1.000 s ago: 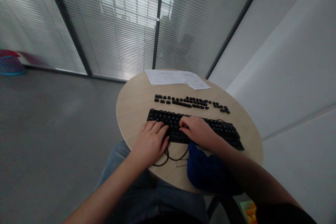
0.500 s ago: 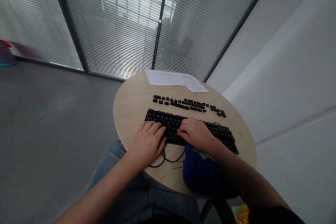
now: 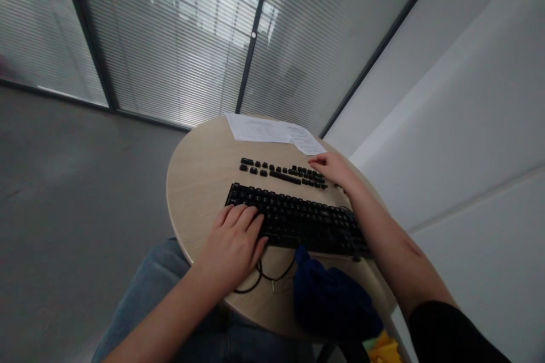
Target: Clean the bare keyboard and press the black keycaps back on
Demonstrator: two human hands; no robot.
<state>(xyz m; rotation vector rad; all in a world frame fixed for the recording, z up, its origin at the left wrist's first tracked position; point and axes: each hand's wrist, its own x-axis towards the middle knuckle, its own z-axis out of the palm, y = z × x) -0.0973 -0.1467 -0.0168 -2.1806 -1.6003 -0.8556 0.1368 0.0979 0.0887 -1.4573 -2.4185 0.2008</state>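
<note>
A black keyboard (image 3: 298,218) lies across the round wooden table. My left hand (image 3: 238,238) rests on its left end, fingers spread over the keys. Beyond the keyboard, loose black keycaps (image 3: 285,177) lie in rows, a long one among them. Over the right part of these rows is my right hand (image 3: 334,169), its fingers drawn together at the tips; whether a keycap is between them is too small to tell. My right forearm hides the rows' right end.
Papers (image 3: 264,129) lie at the far edge of the table (image 3: 191,164). A dark blue cloth (image 3: 332,298) sits at the near right edge, beside a black cable (image 3: 279,278). Glass panels with blinds and a white wall stand behind.
My right hand has left the keyboard and moved forward and right to the loose keycaps. My left hand stays on the keyboard's left end. The view has shifted slightly.
</note>
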